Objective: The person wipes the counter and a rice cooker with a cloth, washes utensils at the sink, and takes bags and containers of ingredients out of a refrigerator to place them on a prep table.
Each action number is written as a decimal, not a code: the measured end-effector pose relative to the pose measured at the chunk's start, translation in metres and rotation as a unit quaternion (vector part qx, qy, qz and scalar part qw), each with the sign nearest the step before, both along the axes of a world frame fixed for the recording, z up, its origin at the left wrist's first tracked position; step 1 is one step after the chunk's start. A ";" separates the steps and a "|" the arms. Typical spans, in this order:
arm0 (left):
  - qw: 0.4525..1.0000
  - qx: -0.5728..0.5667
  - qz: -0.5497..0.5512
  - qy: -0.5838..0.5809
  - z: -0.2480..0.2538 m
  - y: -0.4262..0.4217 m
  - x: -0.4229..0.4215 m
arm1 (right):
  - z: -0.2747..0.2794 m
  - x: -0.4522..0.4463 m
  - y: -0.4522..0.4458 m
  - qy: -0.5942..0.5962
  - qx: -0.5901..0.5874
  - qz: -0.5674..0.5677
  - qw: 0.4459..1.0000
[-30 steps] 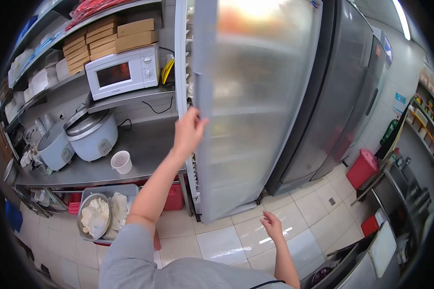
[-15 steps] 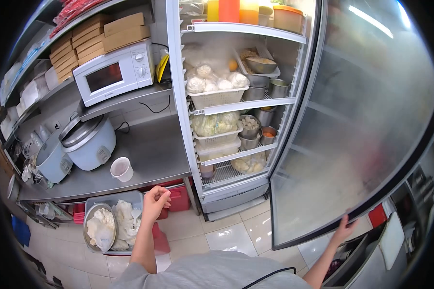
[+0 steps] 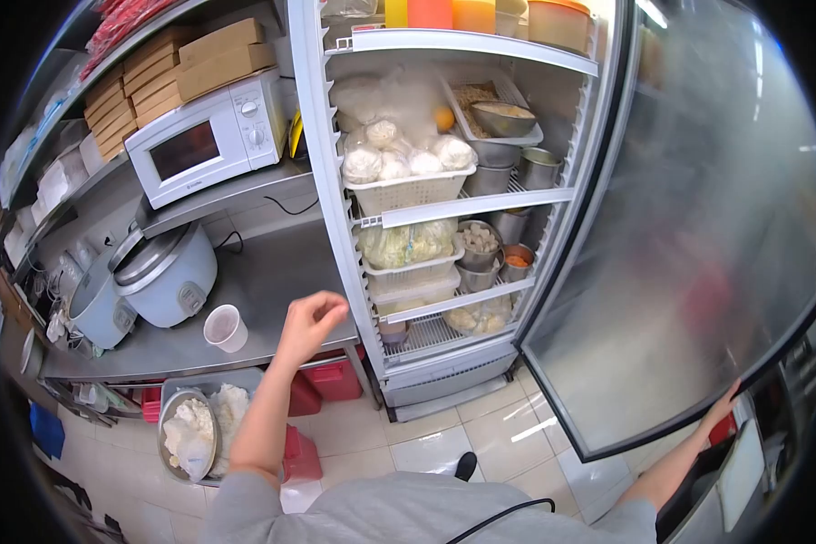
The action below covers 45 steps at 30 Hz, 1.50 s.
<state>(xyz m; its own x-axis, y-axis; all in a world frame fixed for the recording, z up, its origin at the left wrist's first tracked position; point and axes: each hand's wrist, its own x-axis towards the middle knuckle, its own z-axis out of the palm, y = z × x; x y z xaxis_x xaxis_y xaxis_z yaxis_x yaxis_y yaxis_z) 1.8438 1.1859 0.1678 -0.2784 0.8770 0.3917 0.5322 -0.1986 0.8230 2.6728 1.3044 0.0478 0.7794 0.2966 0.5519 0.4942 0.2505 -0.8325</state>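
Note:
My left hand (image 3: 313, 324) hangs in the air before the refrigerator (image 3: 449, 381), its fingers curled towards the thumb with nothing visible in them. At the far right, my right hand (image 3: 722, 404) is at the edge of the glass refrigerator door (image 3: 644, 299), which stands wide open and fogged; the fingers are partly hidden there. On the shelves sit a white basket of bagged white food (image 3: 408, 186), a bag of cut cabbage (image 3: 408, 243), metal pots (image 3: 488, 179) and a container of orange food (image 3: 517, 260).
To the left, a steel counter (image 3: 276, 272) carries rice cookers (image 3: 168, 276) and a white plastic cup (image 3: 226, 328). A microwave (image 3: 208, 136) stands above. Beneath, a bowl of white food (image 3: 189, 435) rests on a tub by red bins (image 3: 331, 379). A white board (image 3: 739, 476) stands at right.
The refrigerator door has swung wider to the right, my right hand moving with its edge. My left hand has risen slightly towards the refrigerator. A shoe now shows on the floor.

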 end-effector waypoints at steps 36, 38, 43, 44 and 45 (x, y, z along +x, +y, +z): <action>0.807 -0.273 0.034 0.523 0.229 0.560 -0.166 | 0.023 0.035 0.068 -0.061 -0.070 -0.329 0.940; 0.841 -0.272 0.022 0.467 0.230 0.551 -0.171 | 0.023 0.032 0.067 -0.062 -0.070 -0.333 0.938; 0.820 -0.150 0.207 0.512 0.212 0.520 -0.113 | 0.027 0.027 0.060 -0.069 -0.066 -0.339 0.936; 0.821 -0.172 0.195 0.508 0.215 0.523 -0.112 | 0.028 0.026 0.060 -0.071 -0.064 -0.339 0.936; 0.820 -0.194 0.185 0.505 0.219 0.525 -0.112 | 0.027 0.026 0.060 -0.071 -0.065 -0.339 0.936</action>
